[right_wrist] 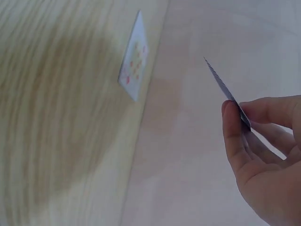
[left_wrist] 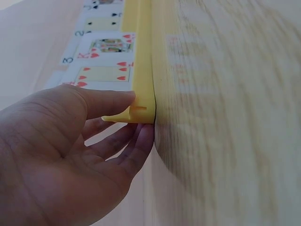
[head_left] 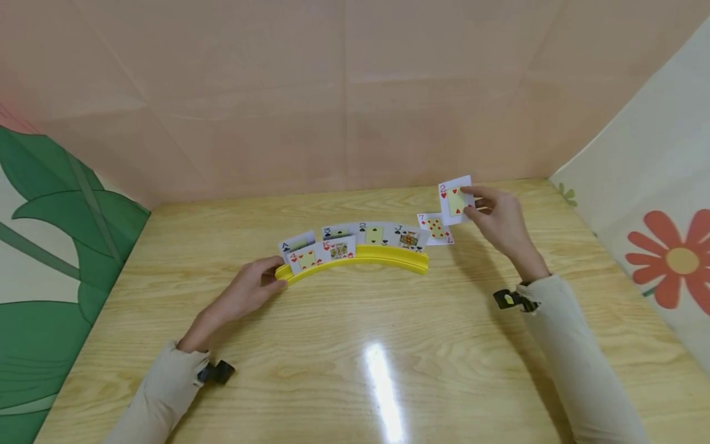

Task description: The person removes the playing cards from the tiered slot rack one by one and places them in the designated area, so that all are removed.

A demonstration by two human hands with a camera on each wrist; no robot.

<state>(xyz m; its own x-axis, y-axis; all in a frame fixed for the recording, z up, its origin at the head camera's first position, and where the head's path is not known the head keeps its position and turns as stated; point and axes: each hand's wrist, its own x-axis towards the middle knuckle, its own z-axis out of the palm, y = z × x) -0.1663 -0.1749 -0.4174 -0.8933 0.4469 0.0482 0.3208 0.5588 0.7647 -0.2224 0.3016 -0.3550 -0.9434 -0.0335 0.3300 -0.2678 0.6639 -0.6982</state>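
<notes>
A curved yellow card holder (head_left: 391, 254) stands on the table with playing cards in two rows. Its front row has the four of hearts (head_left: 305, 259) and king of hearts (head_left: 339, 249); several black-suit cards, among them a two (head_left: 374, 234) and a jack (head_left: 409, 238), stand behind. At the holder's left end, my left hand (head_left: 252, 285) grips it, thumb (left_wrist: 110, 102) in front and fingers round the end. Raised at the right, my right hand (head_left: 501, 225) pinches the two of hearts (head_left: 453, 209) between thumb and fingers. In the right wrist view that card (right_wrist: 221, 84) shows nearly edge-on.
A seven of diamonds (head_left: 435, 229) lies face up on the wooden table (head_left: 310, 351), just beyond the holder's right end and partly covered in the head view by the held card. A pinkish wall covering (head_left: 344, 123) rises at the table's far edge.
</notes>
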